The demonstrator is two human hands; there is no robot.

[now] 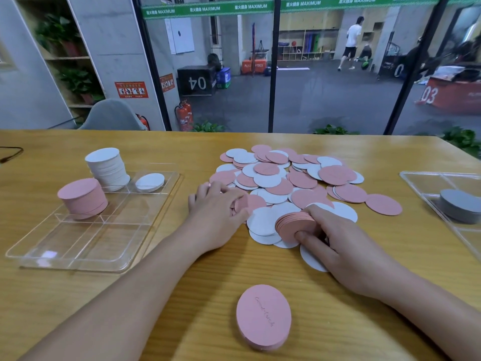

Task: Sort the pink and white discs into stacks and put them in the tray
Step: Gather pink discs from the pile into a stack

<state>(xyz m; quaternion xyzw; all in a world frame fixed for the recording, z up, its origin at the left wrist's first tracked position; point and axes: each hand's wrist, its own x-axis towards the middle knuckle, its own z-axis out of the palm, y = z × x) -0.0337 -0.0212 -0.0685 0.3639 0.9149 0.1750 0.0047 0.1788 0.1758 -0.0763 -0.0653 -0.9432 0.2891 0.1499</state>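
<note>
Both hands are at the near edge of the loose pile, mid-tabletop. A small stack of pink discs (295, 225) is held by the right hand (346, 246), thumb curled against its near rim and fingers wrapped round the far side. The left hand (218, 212) is curled over a pink disc (246, 204) at the pile's left fringe, and the disc seems to be pinched, though the fingertips are hidden by the knuckles.

The mixed pile (289, 178) of pink and white discs is spread across the middle of the tabletop toward its far edge, with many overlapping. At the left side the clear tray (78, 259) is seen, with a pink stack (83, 198) and a taller white stack (108, 168) in its far compartments and a few white discs (150, 182) lying flat beside them. A short pink stack (263, 317) is lying by the near edge. A second tray (421, 178) with grey discs (459, 204) is sitting at the right edge.

Pink is being gathered, it is judged. The disc is best slid clear of its white neighbours before it is lifted, so that none is dragged along. It should be laid flush on the held stack, rims squared by the thumb. The stack is best kept level and modest, since the discs look thin and a tilted stack could fan out. Much of the pile is still to be sorted.
</note>
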